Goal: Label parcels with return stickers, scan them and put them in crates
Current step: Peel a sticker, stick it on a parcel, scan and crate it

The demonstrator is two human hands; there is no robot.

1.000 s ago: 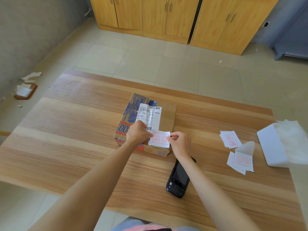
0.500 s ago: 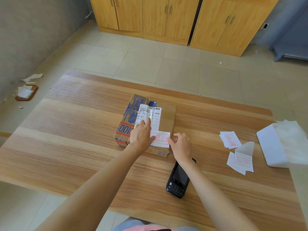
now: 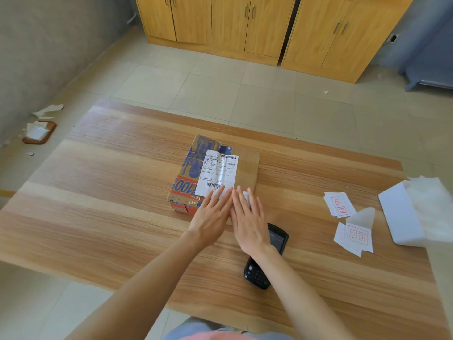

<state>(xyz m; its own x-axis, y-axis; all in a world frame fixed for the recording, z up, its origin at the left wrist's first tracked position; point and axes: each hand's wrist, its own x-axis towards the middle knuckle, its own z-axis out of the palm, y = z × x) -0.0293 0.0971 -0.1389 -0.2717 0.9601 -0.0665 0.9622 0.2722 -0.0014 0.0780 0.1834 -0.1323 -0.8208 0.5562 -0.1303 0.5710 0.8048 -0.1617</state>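
One cardboard parcel lies near the middle of the wooden surface, its white shipping label facing up. Both hands press flat on its near end, fingers straight and side by side: the left hand and the right hand, which cover most of a return sticker. A black handheld scanner lies just behind the right wrist. Loose return stickers and white backing sheets lie well apart to the right.

Worn cardboard parcel, glossy paper label, matt wood-grain table
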